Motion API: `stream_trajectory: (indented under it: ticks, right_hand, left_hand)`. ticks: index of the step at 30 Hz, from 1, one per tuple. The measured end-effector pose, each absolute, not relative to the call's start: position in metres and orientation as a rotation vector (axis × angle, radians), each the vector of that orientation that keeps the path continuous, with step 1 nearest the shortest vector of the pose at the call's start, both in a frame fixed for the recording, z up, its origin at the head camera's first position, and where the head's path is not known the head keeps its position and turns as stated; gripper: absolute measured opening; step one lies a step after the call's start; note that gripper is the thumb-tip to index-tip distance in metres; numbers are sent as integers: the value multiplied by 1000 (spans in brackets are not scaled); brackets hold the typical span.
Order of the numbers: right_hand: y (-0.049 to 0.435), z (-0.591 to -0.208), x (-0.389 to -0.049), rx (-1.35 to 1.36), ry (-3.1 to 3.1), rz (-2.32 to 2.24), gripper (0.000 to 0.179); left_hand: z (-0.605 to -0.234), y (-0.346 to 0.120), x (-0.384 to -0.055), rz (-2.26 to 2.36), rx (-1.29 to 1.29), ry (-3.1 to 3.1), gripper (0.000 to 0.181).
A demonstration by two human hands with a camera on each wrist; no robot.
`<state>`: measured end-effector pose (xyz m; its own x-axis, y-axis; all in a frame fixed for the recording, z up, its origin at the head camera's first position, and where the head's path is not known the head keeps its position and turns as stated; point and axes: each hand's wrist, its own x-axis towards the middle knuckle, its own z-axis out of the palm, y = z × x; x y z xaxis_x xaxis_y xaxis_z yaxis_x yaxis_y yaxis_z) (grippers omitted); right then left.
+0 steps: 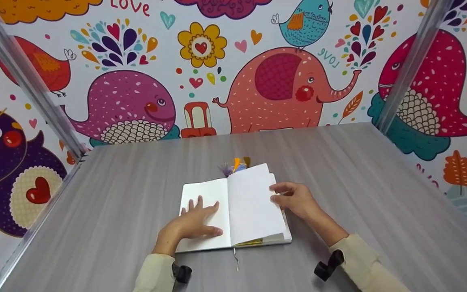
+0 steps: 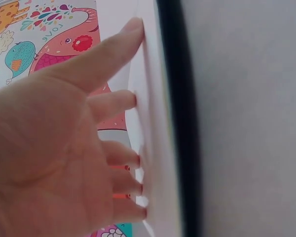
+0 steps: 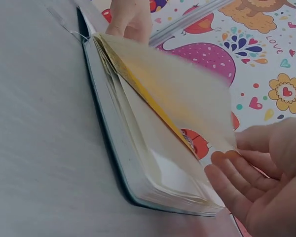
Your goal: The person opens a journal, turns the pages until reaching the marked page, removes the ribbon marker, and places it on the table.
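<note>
An open notebook (image 1: 205, 190) with blank white pages and a dark cover lies on the table. My left hand (image 1: 191, 221) rests on its left page with fingers spread; in the left wrist view the fingertips press the paper. At the right edge, my right hand (image 1: 298, 200) pinches a lifted page (image 3: 187, 74) between thumb and fingers. Under that page a yellow-edged flat piece (image 3: 148, 101) sticks up among the leaves. It also shows at the notebook's bottom edge. A thin ribbon (image 1: 236, 259) hangs from the spine.
Purple and orange tassels (image 1: 235, 165) poke out beyond the notebook's top edge. The grey wood-grain table (image 1: 136, 174) meets a cartoon-printed wall (image 1: 201, 81) at the back. Metal posts (image 1: 408, 69) stand at the corners.
</note>
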<state>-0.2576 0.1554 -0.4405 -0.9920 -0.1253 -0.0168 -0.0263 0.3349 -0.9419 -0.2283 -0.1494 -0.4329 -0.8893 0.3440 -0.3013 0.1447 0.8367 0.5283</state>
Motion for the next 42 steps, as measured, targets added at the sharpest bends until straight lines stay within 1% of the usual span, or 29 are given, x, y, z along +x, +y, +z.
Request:
stream_trajectory:
  ticks: [6, 9, 16, 24, 35, 38, 42]
  right_hand:
    - [154, -443, -260, 23, 2337, -1906, 51]
    - [154, -444, -260, 85, 2258, -1926, 56]
    - [153, -447, -258, 84, 2099, -1981, 48]
    - [150, -438, -260, 98, 2054, -2010, 41]
    - [144, -422, -260, 64, 2014, -2036, 46]
    - [141, -418, -259, 27, 2003, -2037, 47]
    - [133, -414, -257, -26, 2009, -2029, 45]
  left_hand:
    - [-432, -150, -229, 715, 374, 2633, 83]
    - [-432, -150, -228, 707, 373, 2638, 83]
    - [-432, -150, -224, 719, 361, 2649, 82]
    - [-430, -152, -225, 761, 354, 2653, 78]
    - [-426, -155, -227, 812, 332, 2655, 73]
    - [-426, -158, -228, 849, 343, 2662, 69]
    - [-426, -162, -229, 907, 347, 2680, 57]
